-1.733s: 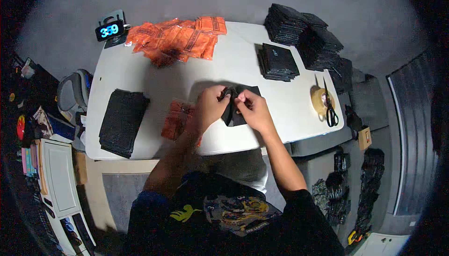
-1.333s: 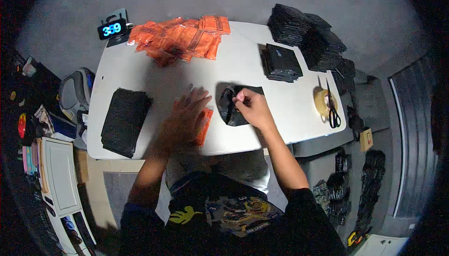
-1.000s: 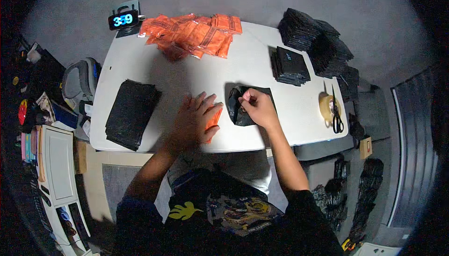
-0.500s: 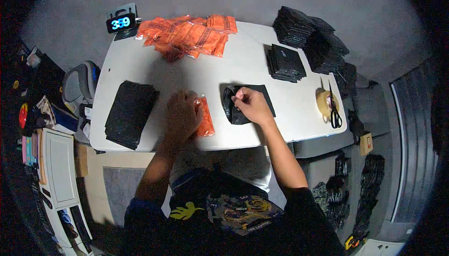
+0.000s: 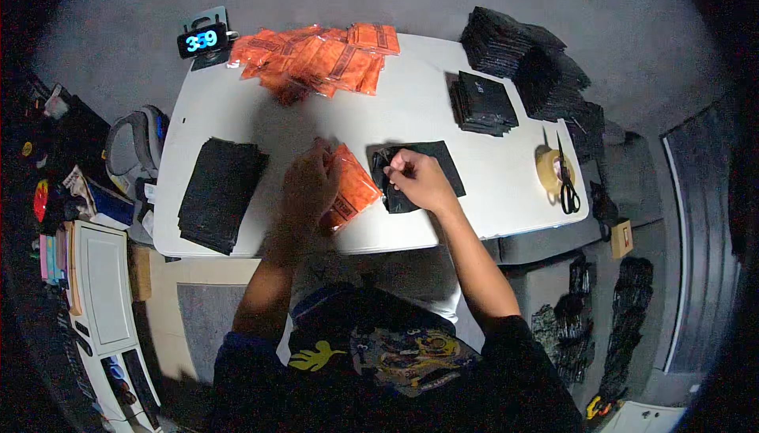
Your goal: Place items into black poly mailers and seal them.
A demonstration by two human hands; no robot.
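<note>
Head view, mid-frame: left hand (image 5: 310, 184) pinching orange packet (image 5: 350, 188), right hand (image 5: 417, 180) clamping black pouch (image 5: 415, 173) mouth. Packet not yet inside; orange pile (image 5: 316, 57) upper centre waiting.

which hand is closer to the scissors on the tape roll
Right. The right hand holds the black pouch toward the table's middle, on the scissors' side; the left hand is further off, on the orange packet.
</note>
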